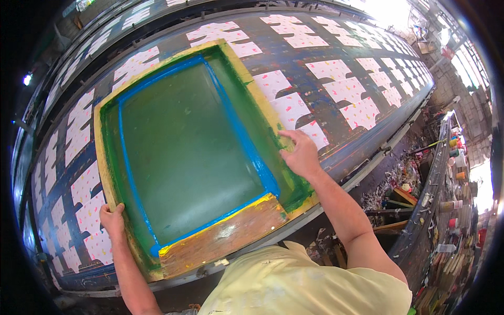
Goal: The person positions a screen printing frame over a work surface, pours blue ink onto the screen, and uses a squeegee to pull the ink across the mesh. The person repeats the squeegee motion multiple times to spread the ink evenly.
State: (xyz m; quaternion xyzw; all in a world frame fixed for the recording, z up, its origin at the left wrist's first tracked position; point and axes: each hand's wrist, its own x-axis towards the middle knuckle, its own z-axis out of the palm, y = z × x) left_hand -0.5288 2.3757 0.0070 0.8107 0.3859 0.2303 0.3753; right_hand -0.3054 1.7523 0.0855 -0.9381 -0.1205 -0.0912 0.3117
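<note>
A large silkscreen frame (242, 72) with a pale wooden rim lies over the printing table in front of me. Its mesh (184, 131) is dark green, bordered by a line of wet-looking blue ink (245, 144). Across the near end of the frame rests a brown wooden squeegee (226, 236) with a yellow-stained upper edge; neither hand touches it. My left hand (112, 222) is closed round the frame's left side near the close corner. On the right side, my right hand (303, 154) grips the rim, thumb and index finger over the edge.
Rows of pink-patterned white fabric pieces (346, 94) lie flat on the long dark table (336, 144). Debris and wood scraps (404, 194) fill the space to the right, beside a shelf with coloured pots (460, 176). Another table with fabric pieces runs along the far left.
</note>
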